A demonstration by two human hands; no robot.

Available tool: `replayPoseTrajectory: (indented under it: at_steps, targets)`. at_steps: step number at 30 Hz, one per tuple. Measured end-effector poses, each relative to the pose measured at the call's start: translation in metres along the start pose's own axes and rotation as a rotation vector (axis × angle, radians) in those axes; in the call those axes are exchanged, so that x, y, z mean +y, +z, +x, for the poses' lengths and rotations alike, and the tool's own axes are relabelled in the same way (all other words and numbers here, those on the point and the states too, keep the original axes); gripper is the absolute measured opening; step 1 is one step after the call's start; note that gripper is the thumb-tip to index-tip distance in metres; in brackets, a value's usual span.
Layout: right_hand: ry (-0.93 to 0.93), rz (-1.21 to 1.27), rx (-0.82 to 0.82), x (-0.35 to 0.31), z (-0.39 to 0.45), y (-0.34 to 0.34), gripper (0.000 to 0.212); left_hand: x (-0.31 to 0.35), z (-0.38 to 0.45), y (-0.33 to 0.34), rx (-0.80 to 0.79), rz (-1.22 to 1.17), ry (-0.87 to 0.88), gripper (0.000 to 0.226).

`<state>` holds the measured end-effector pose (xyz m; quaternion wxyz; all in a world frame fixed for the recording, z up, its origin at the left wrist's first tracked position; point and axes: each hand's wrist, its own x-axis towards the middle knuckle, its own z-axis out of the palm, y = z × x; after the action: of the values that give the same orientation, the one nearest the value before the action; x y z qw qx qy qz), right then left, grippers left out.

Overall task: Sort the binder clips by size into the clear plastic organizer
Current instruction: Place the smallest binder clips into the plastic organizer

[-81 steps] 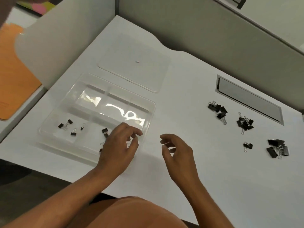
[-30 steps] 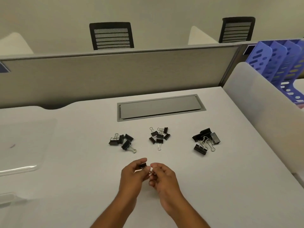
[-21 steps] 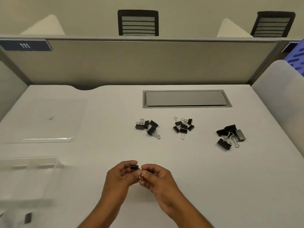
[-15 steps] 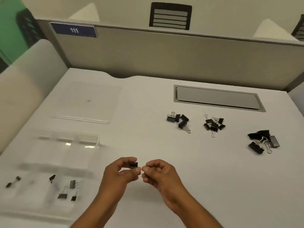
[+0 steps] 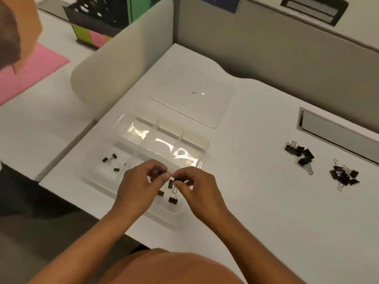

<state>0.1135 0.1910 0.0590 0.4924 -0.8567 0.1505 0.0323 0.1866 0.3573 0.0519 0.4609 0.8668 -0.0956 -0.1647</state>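
both hands [image 5: 164,187] now over organizer [image 5: 205,140], fingers [image 5: 167,175] pinching clip [image 5: 162,172].

Organizer [image 5: 206,140]: clear glossy plastic, smooth, throwing bright glare off its far compartments. Lid [image 5: 215,111] just behind the organizer: same clear plastic, duller sheen. Desk [image 5: 256,201] under the organizer: white, smooth, matt laminate look. Binder clips [image 5: 299,152] well right of the organizer: black matt bodies, shiny wire metal handles. Cable hatch [image 5: 332,134] beyond those clips: grey brushed-looking metal. Partition [image 5: 276,50] behind the desk: matt beige, cloth-like.
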Motion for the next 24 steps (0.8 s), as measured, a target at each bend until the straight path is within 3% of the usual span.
replayPoseTrajectory:
  at_steps: [3,13,24]
  targets:
    - [0.024,-0.097,0.000,0.002,0.003,0.009,0.016,-0.010,0.012,-0.011,-0.017,0.113,0.090,0.008]
    - [0.166,-0.049,0.202,0.012,-0.014,-0.012,0.008,-0.014,0.040,0.010,-0.191,0.450,0.255,0.021]
    - [0.217,0.042,0.332,0.024,-0.031,-0.029,0.010,0.034,0.027,0.060,-0.204,0.234,0.417,0.014]
